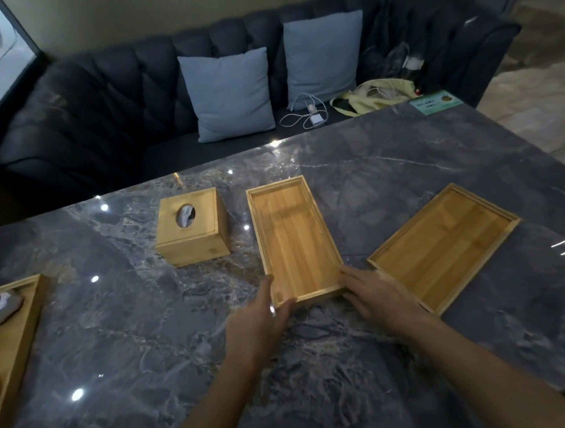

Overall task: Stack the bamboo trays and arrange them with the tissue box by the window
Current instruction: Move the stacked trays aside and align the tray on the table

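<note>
Honey-yellow bamboo trays [294,239] and tissue box [192,226]; grey, white-veined marble table [149,337]; dark tufted sofa [102,102], pale blue cushions [231,94].

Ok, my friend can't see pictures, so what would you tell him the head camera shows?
Two bare hands, the left hand and right hand, hold the near end of an empty bamboo tray on a dark marble table. A second empty tray lies to its right and a bamboo tissue box to its left, with a dark sofa behind.
</note>
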A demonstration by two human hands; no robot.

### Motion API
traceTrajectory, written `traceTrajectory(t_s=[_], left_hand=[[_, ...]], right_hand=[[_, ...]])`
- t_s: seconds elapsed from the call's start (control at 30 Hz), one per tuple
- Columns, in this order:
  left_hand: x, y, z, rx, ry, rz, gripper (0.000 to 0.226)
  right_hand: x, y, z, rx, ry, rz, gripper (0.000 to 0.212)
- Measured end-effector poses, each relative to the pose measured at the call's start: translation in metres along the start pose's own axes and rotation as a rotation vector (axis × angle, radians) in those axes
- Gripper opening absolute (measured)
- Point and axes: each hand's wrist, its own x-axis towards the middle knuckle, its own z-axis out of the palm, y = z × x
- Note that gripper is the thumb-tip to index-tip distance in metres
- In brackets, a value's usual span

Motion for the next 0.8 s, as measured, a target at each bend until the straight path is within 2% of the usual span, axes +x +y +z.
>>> traceTrajectory(t_s=[0.1,0.2,0.33,0.47,0.57,0.67,0.73,0.8], left_hand=[[0.008,0.014,-0.01,0.005,0.117,0.028,0.046],[0.028,0.045,-0.009,-0.004,0.148,0.216,0.033],[0.055,0.093,0.01,0.007,0.025,0.395,0.021],[0.075,0.131,0.041,0.005,-0.113,0.5,0.021],[0.084,0.151,0.065,0.017,-0.306,0.428,0.037],[0.085,0.156,0.087,0.25,-0.485,0.367,0.077],[0.084,0.165,0.092,0.206,-0.632,0.239,0.09],[0.086,0.18,0.093,0.096,-0.709,0.102,0.09]], right_hand=[[-0.007,0.009,-0.013,0.043,0.075,0.099,0.02],[-0.02,0.019,-0.024,0.016,0.189,0.237,0.021],[-0.049,0.033,-0.032,0.084,0.272,0.504,0.038],[-0.073,0.052,-0.031,0.181,0.217,0.868,0.047],[-0.08,0.056,-0.033,0.561,0.191,1.147,0.06],[-0.073,0.048,-0.031,0.817,0.284,1.194,0.071],[-0.066,0.044,-0.027,0.917,0.366,1.231,0.081],[-0.06,0.043,-0.024,1.049,0.469,1.302,0.08]])
